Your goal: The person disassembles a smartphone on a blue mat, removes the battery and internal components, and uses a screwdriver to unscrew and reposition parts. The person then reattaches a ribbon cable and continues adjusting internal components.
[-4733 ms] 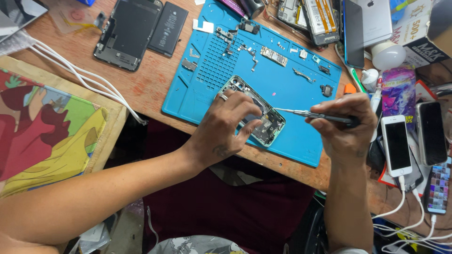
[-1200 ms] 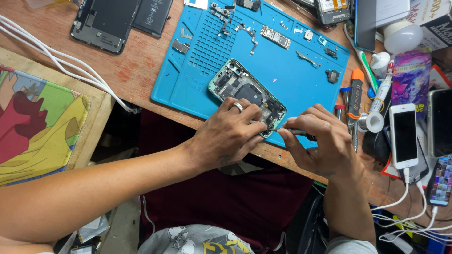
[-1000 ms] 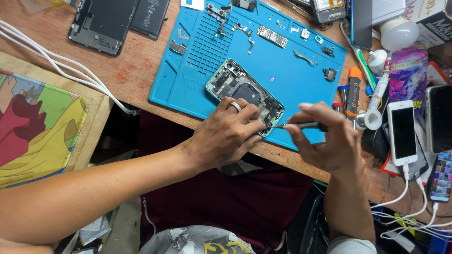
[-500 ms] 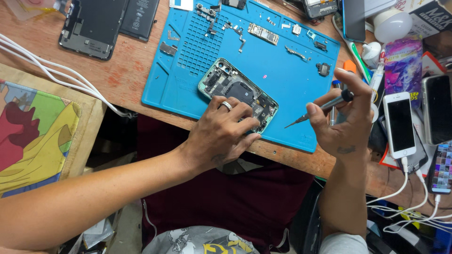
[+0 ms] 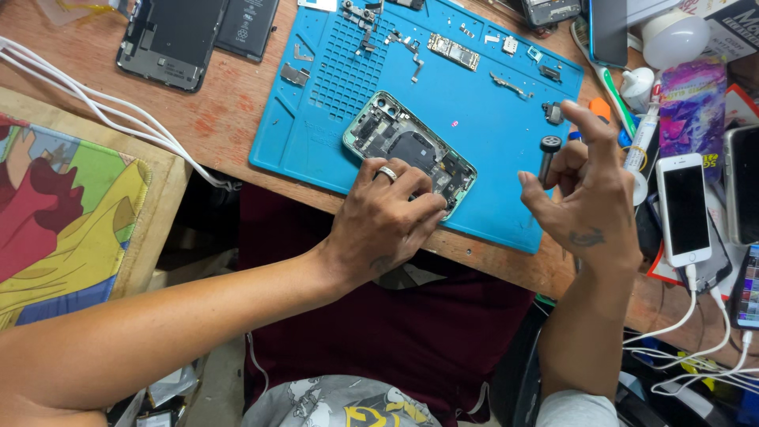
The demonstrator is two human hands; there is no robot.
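An opened phone body (image 5: 403, 146) with a green rim lies on a blue repair mat (image 5: 474, 103), its inner parts showing. My left hand (image 5: 383, 217) rests on the phone's near end, fingers pressing it down; a ring is on one finger. My right hand (image 5: 585, 194) is raised to the right of the phone, above the mat's right edge, holding a small dark screwdriver (image 5: 547, 154) upright between thumb and fingers, with the index finger stretched out.
Small loose phone parts (image 5: 451, 49) lie on the mat's far side. A black screen panel (image 5: 170, 35) and a battery (image 5: 247, 24) lie far left, with white cables (image 5: 103, 107) beside. A white phone (image 5: 686, 207) on a cable lies right, among other phones and clutter.
My right hand has lifted the screwdriver away from the phone's near end and turned it upright to the right. My left hand stays on the phone.
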